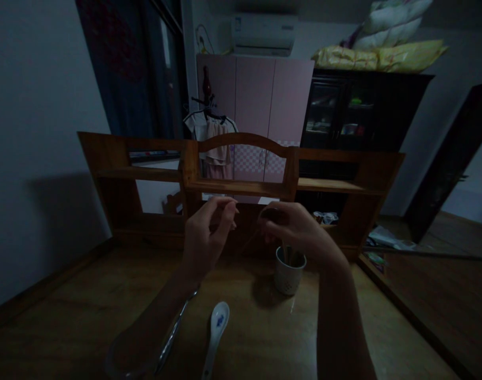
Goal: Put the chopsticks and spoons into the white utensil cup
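Observation:
My right hand (288,224) is closed, fingers bent down, above and left of the utensil holder. It grips a slim brownish utensil (251,241), dim and blurred, slanting toward the lower left; its exact kind is unclear. The pale holder (289,279), with small holes low in its wall, stands upright with thin handles (285,252) rising from it. To the left, my left hand (209,232) is raised with loosely curled fingers and nothing visible in it. A white ceramic spoon with a blue mark (220,318) lies below the hands. Beside it lies a metal utensil (175,332), partly hidden by my left forearm.
A wooden shelf unit (241,186) runs along the back of the wooden tabletop (260,343). A wall (43,211) borders the left side. Beyond stand pink cabinets (252,100), a dark cabinet (383,116) and hanging clothes (213,137). The light is dim.

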Demonstrator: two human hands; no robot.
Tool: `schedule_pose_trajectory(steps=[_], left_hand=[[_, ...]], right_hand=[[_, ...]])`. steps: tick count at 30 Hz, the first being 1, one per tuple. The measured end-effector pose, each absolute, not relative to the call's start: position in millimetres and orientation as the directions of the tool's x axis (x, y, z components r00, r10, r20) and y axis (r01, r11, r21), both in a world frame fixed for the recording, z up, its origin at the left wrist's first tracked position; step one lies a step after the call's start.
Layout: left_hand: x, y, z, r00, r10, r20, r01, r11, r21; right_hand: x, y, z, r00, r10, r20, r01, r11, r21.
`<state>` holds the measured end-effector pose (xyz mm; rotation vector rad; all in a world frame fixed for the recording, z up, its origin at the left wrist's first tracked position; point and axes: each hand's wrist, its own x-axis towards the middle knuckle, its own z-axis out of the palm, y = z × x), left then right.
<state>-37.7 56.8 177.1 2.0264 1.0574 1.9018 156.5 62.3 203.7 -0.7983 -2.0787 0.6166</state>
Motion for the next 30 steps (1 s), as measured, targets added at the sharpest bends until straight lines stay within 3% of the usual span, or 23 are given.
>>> schedule_pose_trajectory(steps=[6,9,17,30], left_hand=[[-46,70,175,-0.073,0.612,0.787,0.381,-0.712,0.590],[-47,75,172,-0.067,0.625,0.778,0.397,-0.699,0.595],[-51,83,170,-0.043,0.646,0.762,0.442,-0.672,0.594],[-54,92,164,0.022,0.674,0.738,0.523,-0.637,0.566]], right_hand=[[203,43,220,-0.178,0.710,0.681,0.292,0.699,-0.653],[219,48,215,-0.092,0.738,0.669,0.267,0.665,-0.697],[231,77,198,-0.123,0.908,0.401,0.145,0.417,-0.897],[235,99,182,-0.225,0.939,0.260,0.251,0.314,-0.916]])
